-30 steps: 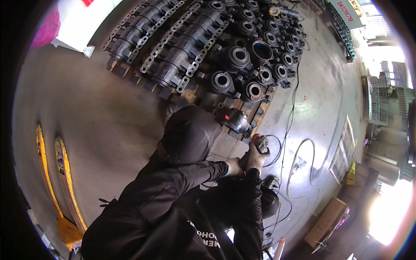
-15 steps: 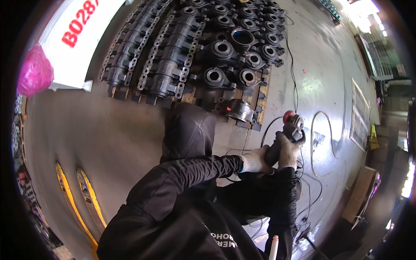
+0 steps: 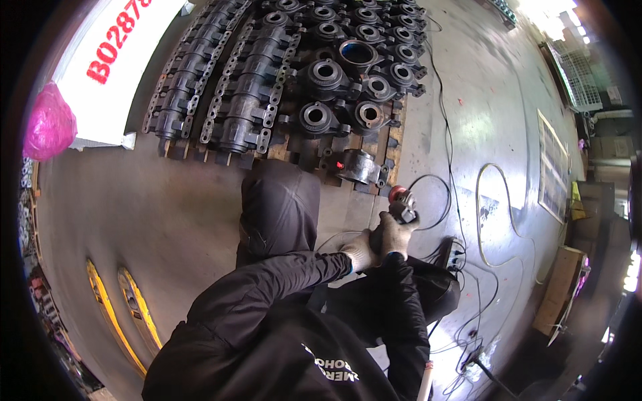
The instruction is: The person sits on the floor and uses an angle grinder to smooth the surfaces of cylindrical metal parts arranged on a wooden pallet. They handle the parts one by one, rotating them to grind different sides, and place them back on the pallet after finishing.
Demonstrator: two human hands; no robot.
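Observation:
An angle grinder (image 3: pixel 404 207) with a reddish disc at its head is held in both of my gloved hands, above my bent legs. My right hand (image 3: pixel 398 235) wraps round its body close behind the head. Farther back, my left hand (image 3: pixel 361 252) closes round the rear end, which is mostly hidden by the gloves. Just beyond the disc, a dark round metal casting (image 3: pixel 360 167) with a red mark lies at the near corner of a wooden pallet (image 3: pixel 394 146). The disc appears apart from the casting.
Several black ring-shaped castings (image 3: pixel 315 117) and long segmented black parts (image 3: pixel 249 110) fill the pallet. Cables and a power strip (image 3: pixel 456 255) lie on the floor to the right, with a pale hose (image 3: pixel 479 207) beyond. Yellow forks (image 3: pixel 137 304) lie at left, below a white container (image 3: pixel 110 80).
Both hands have moved left with the grinder, bringing its disc closer to the near casting. The power strip on the floor has come into sight. My view has shifted slightly.

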